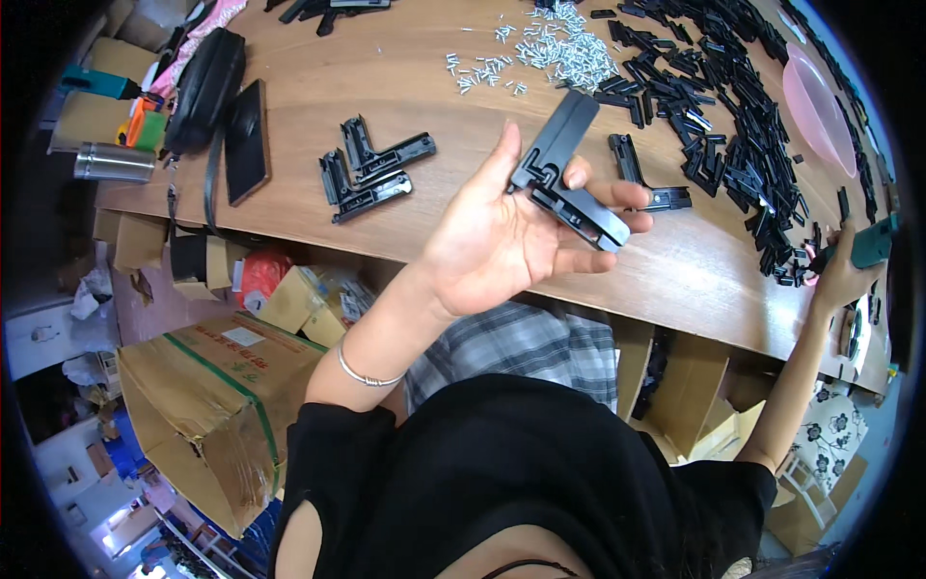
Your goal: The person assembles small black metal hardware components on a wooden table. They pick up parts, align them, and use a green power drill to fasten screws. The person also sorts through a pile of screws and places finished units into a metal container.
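Observation:
My left hand [497, 241] is palm up over the table's front edge, its thumb and fingers around a black pistol-shaped piece [564, 140]. That piece is L-shaped and looks like plastic. Far to the right, my right hand [842, 277] is wrapped round a teal electric screwdriver [873, 245], beside the heap of black parts. Behind my left fingers lies one open black half-shell [627, 159] of similar shape. Two more L-shaped pieces, a farther one [395, 157] and a nearer one [371, 198], rest on the table left of my left hand.
Small silver screws [569, 48] are scattered at the back, next to a long heap of black parts [748, 145]. A pink basin [815, 106] stands far right. A phone [246, 145], black case [207, 92] and steel cup [114, 162] line the left; a cardboard box [207, 415] stands below.

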Available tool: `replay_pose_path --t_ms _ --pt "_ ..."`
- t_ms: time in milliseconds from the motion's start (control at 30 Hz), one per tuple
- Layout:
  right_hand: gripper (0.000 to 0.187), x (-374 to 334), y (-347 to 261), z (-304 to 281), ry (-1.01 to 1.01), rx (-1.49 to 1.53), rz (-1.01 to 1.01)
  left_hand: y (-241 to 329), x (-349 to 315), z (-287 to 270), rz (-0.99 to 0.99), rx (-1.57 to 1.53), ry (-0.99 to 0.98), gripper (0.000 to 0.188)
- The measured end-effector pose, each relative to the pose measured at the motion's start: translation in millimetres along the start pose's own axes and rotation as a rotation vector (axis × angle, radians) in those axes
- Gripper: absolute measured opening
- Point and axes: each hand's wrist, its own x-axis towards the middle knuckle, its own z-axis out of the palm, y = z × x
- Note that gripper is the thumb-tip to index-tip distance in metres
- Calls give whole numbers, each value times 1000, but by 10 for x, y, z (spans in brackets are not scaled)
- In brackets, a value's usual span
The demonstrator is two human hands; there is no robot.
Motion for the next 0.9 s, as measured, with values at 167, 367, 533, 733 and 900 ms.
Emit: replay_pose_path --t_ms 167,367,533,733,900 --pt "54 26 64 -52 -63 -182 -461 -58 -8 -18 10 56 -9 64" --pt "39 -536 -1145 79 -467 -70 -690 -111 -121 -62 26 125 53 69" --pt "50 -818 -1294 441 -1047 206 -805 -100 -179 -29 45 182 51 72" --pt "34 -956 -1468 371 -1141 632 -126 -78 -369 -5 116 256 148 73" --pt "46 -823 -1610 257 -1552 1123 802 -61 -499 30 134 226 244 74"
